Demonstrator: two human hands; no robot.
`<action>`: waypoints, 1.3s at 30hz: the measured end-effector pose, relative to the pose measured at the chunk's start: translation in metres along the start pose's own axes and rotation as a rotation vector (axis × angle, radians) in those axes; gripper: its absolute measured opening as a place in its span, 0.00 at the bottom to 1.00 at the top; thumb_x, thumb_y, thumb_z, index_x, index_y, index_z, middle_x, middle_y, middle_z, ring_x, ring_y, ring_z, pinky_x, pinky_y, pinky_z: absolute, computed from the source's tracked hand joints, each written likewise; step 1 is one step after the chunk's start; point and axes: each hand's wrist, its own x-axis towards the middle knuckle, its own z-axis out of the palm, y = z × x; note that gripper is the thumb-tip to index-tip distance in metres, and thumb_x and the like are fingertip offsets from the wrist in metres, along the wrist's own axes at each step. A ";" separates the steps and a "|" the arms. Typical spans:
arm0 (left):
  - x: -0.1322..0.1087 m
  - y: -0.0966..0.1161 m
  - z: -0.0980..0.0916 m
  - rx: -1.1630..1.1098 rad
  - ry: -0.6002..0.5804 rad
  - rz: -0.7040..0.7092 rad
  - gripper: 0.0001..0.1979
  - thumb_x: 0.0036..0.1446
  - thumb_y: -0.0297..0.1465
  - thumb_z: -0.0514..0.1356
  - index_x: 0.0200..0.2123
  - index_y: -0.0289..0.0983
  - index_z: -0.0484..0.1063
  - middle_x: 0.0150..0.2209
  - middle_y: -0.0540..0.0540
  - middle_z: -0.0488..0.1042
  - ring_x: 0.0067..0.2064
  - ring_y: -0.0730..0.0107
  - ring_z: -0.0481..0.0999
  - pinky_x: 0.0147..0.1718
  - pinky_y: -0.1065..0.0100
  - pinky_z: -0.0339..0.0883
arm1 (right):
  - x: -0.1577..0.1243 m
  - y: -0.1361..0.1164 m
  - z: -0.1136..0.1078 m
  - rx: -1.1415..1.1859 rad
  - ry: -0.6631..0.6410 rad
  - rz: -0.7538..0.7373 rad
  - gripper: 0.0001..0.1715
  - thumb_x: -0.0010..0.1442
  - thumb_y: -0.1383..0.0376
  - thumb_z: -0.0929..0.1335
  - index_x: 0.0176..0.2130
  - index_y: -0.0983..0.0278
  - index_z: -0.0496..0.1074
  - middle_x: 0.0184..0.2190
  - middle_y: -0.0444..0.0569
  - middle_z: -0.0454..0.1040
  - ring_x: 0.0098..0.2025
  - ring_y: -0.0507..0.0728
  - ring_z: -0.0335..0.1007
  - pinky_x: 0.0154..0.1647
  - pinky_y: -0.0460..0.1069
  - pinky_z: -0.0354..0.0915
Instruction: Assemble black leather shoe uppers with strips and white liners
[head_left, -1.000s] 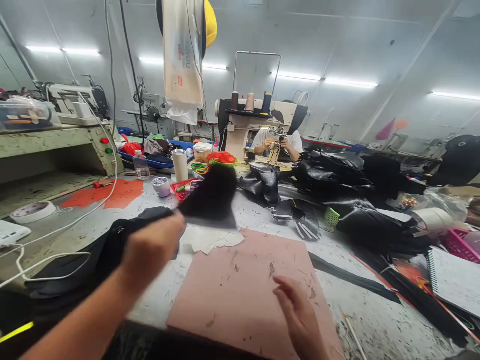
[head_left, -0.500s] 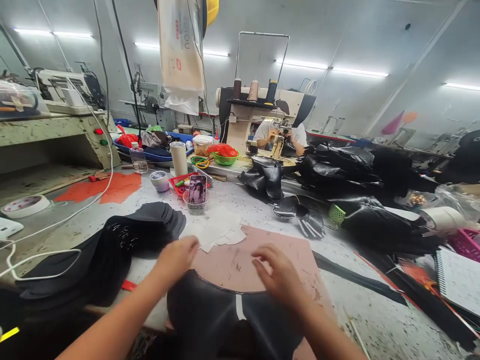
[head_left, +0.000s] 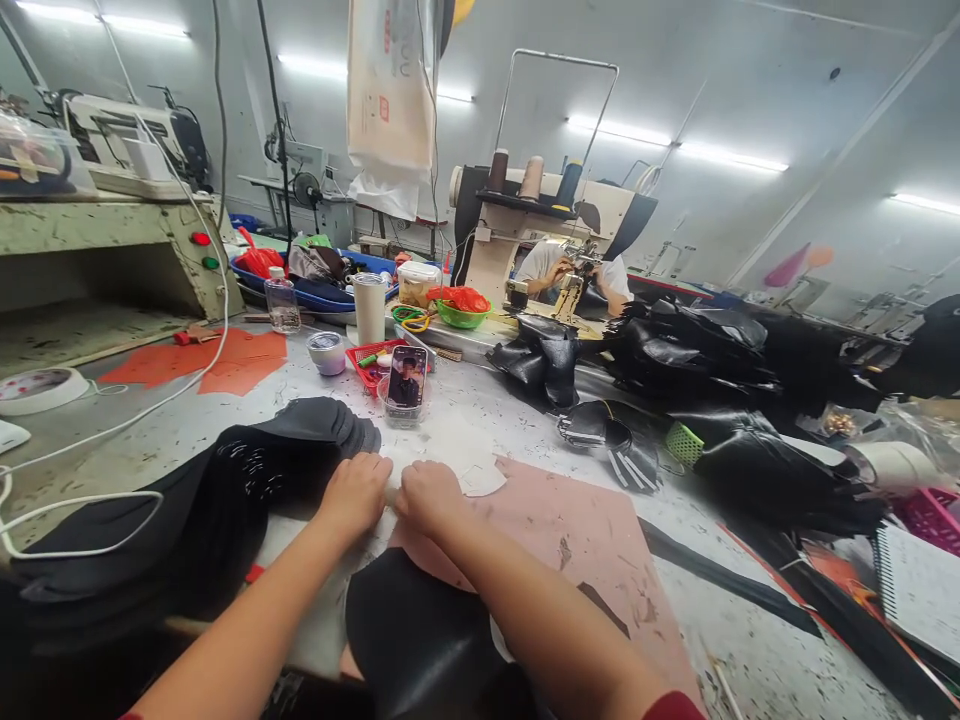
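Note:
My left hand [head_left: 358,492] and my right hand [head_left: 429,493] are side by side at the near edge of the white paper-like pieces [head_left: 457,450]. Both have curled fingers, pinched on a white piece between them. Below my hands a black leather piece [head_left: 420,630] lies partly on the pink board [head_left: 570,530], and my right forearm covers some of it. A stack of black pieces [head_left: 300,440] is just left of my left hand.
Behind the hands stand a phone [head_left: 407,378], a red basket [head_left: 364,365] and a beige tumbler [head_left: 370,310]. Black leather heaps [head_left: 682,345] lie at the right. A person works at a sewing machine [head_left: 480,230] further back.
Both hands have come together at the white pieces; my right hand moved left from above the board and closed. The black leather piece has shifted and its white strip no longer shows. The view has tilted slightly.

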 end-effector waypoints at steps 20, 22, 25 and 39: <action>-0.005 -0.010 -0.001 -0.024 0.035 0.065 0.12 0.48 0.19 0.50 0.30 0.35 0.71 0.30 0.41 0.75 0.35 0.59 0.72 0.34 0.61 0.56 | -0.019 0.126 -0.064 0.622 0.487 0.873 0.14 0.62 0.60 0.59 0.41 0.66 0.67 0.38 0.49 0.70 0.35 0.53 0.69 0.34 0.49 0.67; -0.006 -0.005 -0.005 -0.049 0.042 0.038 0.16 0.44 0.19 0.52 0.38 0.34 0.69 0.34 0.40 0.75 0.37 0.58 0.73 0.35 0.61 0.58 | -0.036 0.131 -0.079 0.692 0.600 0.862 0.14 0.61 0.61 0.57 0.36 0.67 0.67 0.32 0.48 0.71 0.32 0.53 0.69 0.28 0.46 0.65; -0.008 0.017 -0.017 -0.204 0.158 -0.024 0.18 0.45 0.22 0.52 0.42 0.33 0.67 0.38 0.39 0.75 0.41 0.58 0.72 0.39 0.60 0.61 | -0.058 0.109 -0.082 0.778 0.699 0.768 0.11 0.55 0.60 0.60 0.29 0.65 0.65 0.23 0.44 0.70 0.26 0.52 0.68 0.24 0.45 0.61; -0.024 0.099 -0.041 -1.186 0.155 -0.110 0.11 0.49 0.38 0.57 0.27 0.36 0.73 0.27 0.46 0.75 0.29 0.68 0.72 0.28 0.69 0.65 | -0.109 0.011 -0.046 0.788 0.742 0.160 0.17 0.60 0.63 0.58 0.31 0.63 0.72 0.29 0.48 0.73 0.34 0.54 0.69 0.36 0.48 0.65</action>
